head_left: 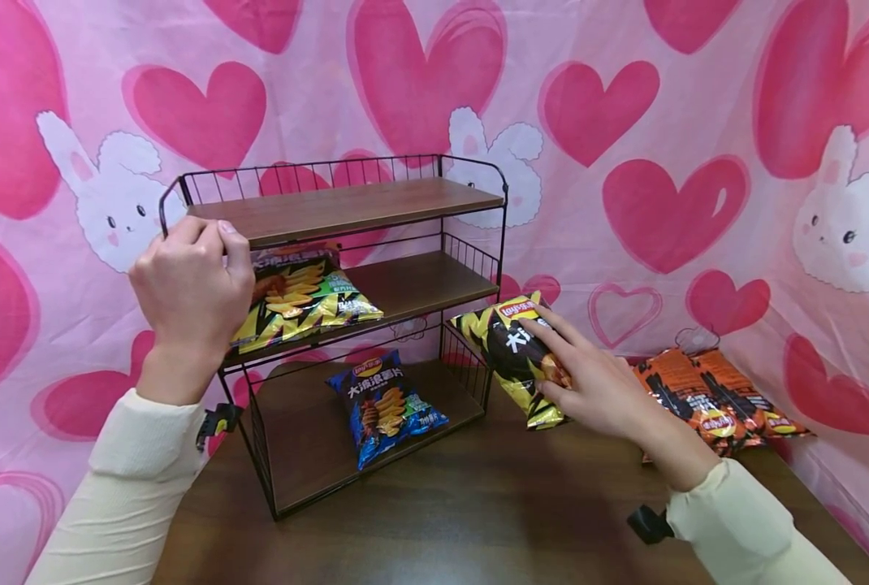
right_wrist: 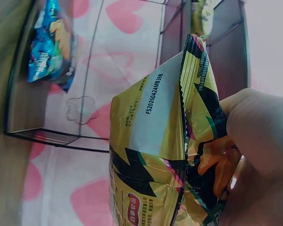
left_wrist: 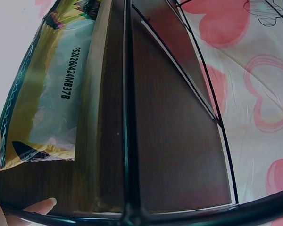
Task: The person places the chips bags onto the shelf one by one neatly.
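Observation:
My left hand (head_left: 195, 280) is curled at the front left corner of a three-tier shelf rack (head_left: 347, 207), gripping its black metal frame. In the left wrist view, a fingertip (left_wrist: 40, 205) shows by the curved black bar (left_wrist: 188, 207). My right hand (head_left: 588, 374) holds a black-and-yellow bag of potato chips (head_left: 518, 349) just right of the rack, above the table. In the right wrist view, the thumb (right_wrist: 259, 127) presses against this chip bag (right_wrist: 151, 136), whose back faces the camera. Beside my left hand, another black-and-yellow chip bag (head_left: 303, 296) lies on the middle shelf.
A blue chip bag (head_left: 386, 406) rests on the bottom shelf. Orange-and-black chip bags (head_left: 705, 398) lie at the right of the brown table (head_left: 478, 512). Behind everything hangs a pink cloth (head_left: 551, 73) with hearts and rabbits.

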`<state>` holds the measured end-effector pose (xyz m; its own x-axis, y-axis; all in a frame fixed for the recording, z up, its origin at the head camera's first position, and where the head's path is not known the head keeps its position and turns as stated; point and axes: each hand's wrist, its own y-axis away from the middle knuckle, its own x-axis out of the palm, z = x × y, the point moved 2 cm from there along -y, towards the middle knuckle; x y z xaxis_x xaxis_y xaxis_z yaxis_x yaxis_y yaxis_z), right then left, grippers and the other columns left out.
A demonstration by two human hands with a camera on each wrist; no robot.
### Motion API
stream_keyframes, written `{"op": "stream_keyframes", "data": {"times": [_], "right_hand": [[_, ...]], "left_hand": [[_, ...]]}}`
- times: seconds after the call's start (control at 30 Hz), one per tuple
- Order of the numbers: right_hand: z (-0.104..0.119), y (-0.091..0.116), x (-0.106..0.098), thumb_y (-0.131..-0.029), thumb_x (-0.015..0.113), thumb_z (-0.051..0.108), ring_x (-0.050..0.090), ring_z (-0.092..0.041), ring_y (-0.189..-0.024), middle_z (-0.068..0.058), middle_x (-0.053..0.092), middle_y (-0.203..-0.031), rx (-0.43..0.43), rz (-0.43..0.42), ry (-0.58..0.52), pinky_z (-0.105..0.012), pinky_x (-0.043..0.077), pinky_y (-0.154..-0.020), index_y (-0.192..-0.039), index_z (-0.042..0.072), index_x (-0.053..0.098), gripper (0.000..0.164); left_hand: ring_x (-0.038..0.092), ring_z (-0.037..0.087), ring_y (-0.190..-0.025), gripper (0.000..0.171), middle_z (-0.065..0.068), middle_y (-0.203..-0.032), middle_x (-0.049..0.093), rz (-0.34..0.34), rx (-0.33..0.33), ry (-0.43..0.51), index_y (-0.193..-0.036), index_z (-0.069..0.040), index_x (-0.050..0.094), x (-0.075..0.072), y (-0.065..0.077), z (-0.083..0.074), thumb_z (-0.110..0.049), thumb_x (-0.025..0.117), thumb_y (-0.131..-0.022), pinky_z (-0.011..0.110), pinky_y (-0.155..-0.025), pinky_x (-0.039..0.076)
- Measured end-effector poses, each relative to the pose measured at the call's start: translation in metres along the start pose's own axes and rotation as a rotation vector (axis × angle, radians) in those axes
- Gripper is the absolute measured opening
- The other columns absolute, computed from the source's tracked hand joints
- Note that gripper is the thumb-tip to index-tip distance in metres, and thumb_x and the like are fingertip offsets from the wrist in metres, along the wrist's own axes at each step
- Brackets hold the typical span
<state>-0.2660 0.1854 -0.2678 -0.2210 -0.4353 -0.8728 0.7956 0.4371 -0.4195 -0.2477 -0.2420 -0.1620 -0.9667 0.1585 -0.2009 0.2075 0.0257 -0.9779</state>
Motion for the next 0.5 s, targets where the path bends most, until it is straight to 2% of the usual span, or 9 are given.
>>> {"op": "stream_keyframes", "data": {"times": [0.03,0.07,0.13,0.3,0.5], "right_hand": [[0.002,-0.002,-0.002,-0.085,0.076,0.019,0.062,-0.022,-0.088,0.003,0.024,-0.169,-0.005,-0.009,-0.001,-0.036,0.046,-0.057,-0.158,0.035,0.037,0.084],[0.005,-0.002,-0.004,-0.085,0.075,0.019,0.06,-0.021,-0.082,0.003,0.024,-0.169,-0.01,-0.017,-0.01,-0.035,0.044,-0.056,-0.158,0.036,0.036,0.085],[0.009,-0.003,-0.006,-0.085,0.076,0.019,0.06,-0.021,-0.083,0.004,0.024,-0.168,-0.019,-0.034,-0.021,-0.034,0.043,-0.055,-0.159,0.037,0.035,0.086],[0.023,-0.007,-0.011,-0.084,0.078,0.018,0.062,-0.025,-0.104,0.004,0.028,-0.166,-0.053,-0.061,-0.047,-0.044,0.053,-0.066,-0.157,0.038,0.037,0.086],[0.043,-0.028,-0.02,-0.083,0.078,0.019,0.061,-0.023,-0.091,0.008,0.027,-0.166,-0.114,-0.084,-0.056,-0.031,0.051,-0.06,-0.156,0.04,0.038,0.086]], "left_hand": [[0.062,0.053,-0.071,0.056,0.026,-0.09,0.069,-0.005,0.001,-0.001,-0.09,0.013,0.072,0.0,0.0,0.0,-0.029,0.039,-0.104,0.064,-0.058,0.048],[0.062,0.052,-0.07,0.054,0.026,-0.09,0.069,-0.011,0.002,0.001,-0.09,0.013,0.072,-0.001,0.001,0.0,-0.028,0.04,-0.104,0.064,-0.058,0.048],[0.062,0.052,-0.069,0.054,0.026,-0.089,0.07,-0.017,0.007,0.002,-0.089,0.013,0.072,0.0,0.003,0.0,-0.028,0.041,-0.104,0.064,-0.058,0.049],[0.063,0.05,-0.067,0.053,0.026,-0.089,0.07,-0.013,0.022,0.005,-0.089,0.012,0.074,0.002,0.008,-0.001,-0.028,0.042,-0.104,0.064,-0.058,0.051],[0.063,0.05,-0.066,0.051,0.025,-0.088,0.07,-0.042,0.032,-0.004,-0.089,0.012,0.074,-0.002,0.003,0.0,-0.026,0.043,-0.103,0.063,-0.057,0.05]]}}
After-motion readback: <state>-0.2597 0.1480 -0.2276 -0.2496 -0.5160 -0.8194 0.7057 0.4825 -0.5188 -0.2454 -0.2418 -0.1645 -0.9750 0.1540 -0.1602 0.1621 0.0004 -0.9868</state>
